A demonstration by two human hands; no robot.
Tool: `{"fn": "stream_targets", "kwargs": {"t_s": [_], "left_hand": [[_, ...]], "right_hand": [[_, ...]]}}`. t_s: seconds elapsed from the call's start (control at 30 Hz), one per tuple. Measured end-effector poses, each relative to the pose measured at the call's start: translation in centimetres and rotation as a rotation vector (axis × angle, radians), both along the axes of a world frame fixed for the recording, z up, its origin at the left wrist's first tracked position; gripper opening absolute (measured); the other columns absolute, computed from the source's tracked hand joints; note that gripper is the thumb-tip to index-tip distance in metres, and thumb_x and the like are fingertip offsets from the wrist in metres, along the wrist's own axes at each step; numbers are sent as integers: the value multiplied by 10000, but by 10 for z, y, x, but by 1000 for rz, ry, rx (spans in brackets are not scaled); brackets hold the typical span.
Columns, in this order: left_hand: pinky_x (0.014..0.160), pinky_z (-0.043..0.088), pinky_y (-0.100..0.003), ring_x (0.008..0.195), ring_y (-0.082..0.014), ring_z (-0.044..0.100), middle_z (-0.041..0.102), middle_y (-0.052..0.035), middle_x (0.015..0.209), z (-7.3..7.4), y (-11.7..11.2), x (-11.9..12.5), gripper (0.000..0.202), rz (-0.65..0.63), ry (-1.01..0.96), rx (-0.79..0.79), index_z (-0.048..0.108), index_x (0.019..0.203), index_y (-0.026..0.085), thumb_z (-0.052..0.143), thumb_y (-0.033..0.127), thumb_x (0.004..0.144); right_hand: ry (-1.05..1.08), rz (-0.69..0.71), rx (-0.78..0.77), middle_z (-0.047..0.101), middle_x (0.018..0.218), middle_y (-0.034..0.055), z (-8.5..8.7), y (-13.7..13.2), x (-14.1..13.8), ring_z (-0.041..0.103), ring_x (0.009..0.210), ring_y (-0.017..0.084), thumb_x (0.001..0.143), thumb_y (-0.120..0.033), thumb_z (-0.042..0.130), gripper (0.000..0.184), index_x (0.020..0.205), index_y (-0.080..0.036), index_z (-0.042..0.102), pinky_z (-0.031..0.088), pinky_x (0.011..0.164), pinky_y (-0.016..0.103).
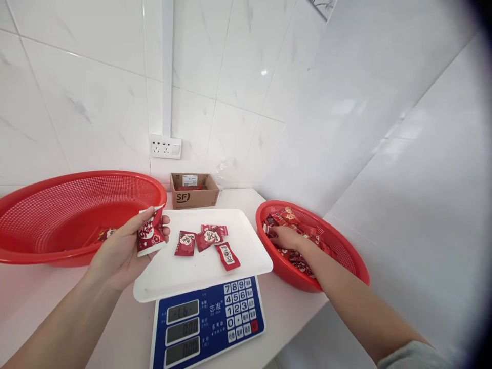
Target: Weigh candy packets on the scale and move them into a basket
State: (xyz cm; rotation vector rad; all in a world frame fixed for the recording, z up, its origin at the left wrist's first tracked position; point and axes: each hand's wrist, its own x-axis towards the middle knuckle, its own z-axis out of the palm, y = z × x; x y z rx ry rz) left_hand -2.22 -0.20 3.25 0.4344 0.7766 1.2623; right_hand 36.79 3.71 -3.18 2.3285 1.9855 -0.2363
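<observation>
My left hand (123,246) is closed on a small red-and-white packet (151,231), held up over the left edge of the scale's white tray (184,279). Several similar red packets (209,237) lie loosely grouped on that tray. On the right, my right hand (286,237) reaches into a red plastic basket (355,261) full of red packets (302,264). Its fingers are bent down among them, and their tips are hidden, so what they grip cannot be made out. The digital scale (209,323) has a blue panel with number keys and displays.
A large red perforated basket (77,192) stands at the left with a few packets low inside. Behind the tray sits a cardboard box (194,197), with a clear plastic bottle (221,173) beside it. A socket (165,147) is on the tiled wall. The table's edge runs at right.
</observation>
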Motion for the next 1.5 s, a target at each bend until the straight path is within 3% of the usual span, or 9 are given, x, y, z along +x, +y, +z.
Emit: {"fn": "stream_targets", "kwargs": {"t_s": [0.1,0.2,0.3,0.43,0.63,0.93,1.17,1.33,1.5], "left_hand": [[470,555,-211,524,-108,607,613,-48,688,-1,1,1,208,-1,1,1,651,766,117,485,157,885],[466,552,-208,516,-106,602,605,-44,675,-2,1,1,211,-8,-2,2,648,761,118,480,152,884],[472,554,-211,522,-108,602,602,-45,678,-1,0,0,212,-16,-2,0,645,764,117,475,156,886],[477,553,-211,529,-109,603,604,-49,687,1,-1,0,210,-24,-3,-3,641,769,111,470,144,887],[473,553,-210,522,-109,603,604,-43,672,0,0,-1,214,-32,-25,-11,647,761,116,480,162,887],[478,556,-215,527,-115,612,615,-47,682,-3,0,-1,201,-57,-25,10,646,778,124,480,160,886],[473,553,-222,513,-113,608,615,-46,679,-3,0,1,190,-54,-38,-1,634,772,113,481,144,882],[475,549,-218,515,-114,605,616,-50,676,-4,-1,3,196,-75,-50,9,628,771,114,475,156,886],[465,544,-227,496,-119,594,610,-46,652,-3,-1,5,192,-79,-37,-2,619,750,120,485,163,880]], "right_hand": [[0,1,-35,569,1251,121,-9,3,-8,586,1041,263,779,-260,572,437,1213,-208,577,431,820,302],[-19,-64,-43,290,1469,176,-14,7,-10,551,1103,317,767,-253,574,683,1411,-216,348,426,856,370],[-9,-105,-55,346,1430,210,-17,10,-7,556,1091,345,748,-262,600,813,1461,-218,213,422,863,423],[78,-62,-28,566,1241,180,-17,11,-1,555,1084,321,719,-256,646,720,1385,-186,380,403,886,390],[324,19,55,688,1002,91,-9,11,4,623,885,203,844,-256,484,241,976,-150,655,446,798,283],[527,-58,209,707,910,73,7,1,3,632,825,161,845,-227,423,249,897,-145,653,463,734,237],[446,-161,576,675,985,106,41,-5,-18,600,907,220,870,-291,365,320,1006,-142,614,435,836,333],[636,158,716,671,1069,48,52,-48,-91,606,995,204,878,-354,419,303,1056,-223,625,454,885,323],[643,672,507,601,1201,64,38,-86,-162,535,1131,169,917,-220,357,347,1161,-236,603,430,974,328]]}}
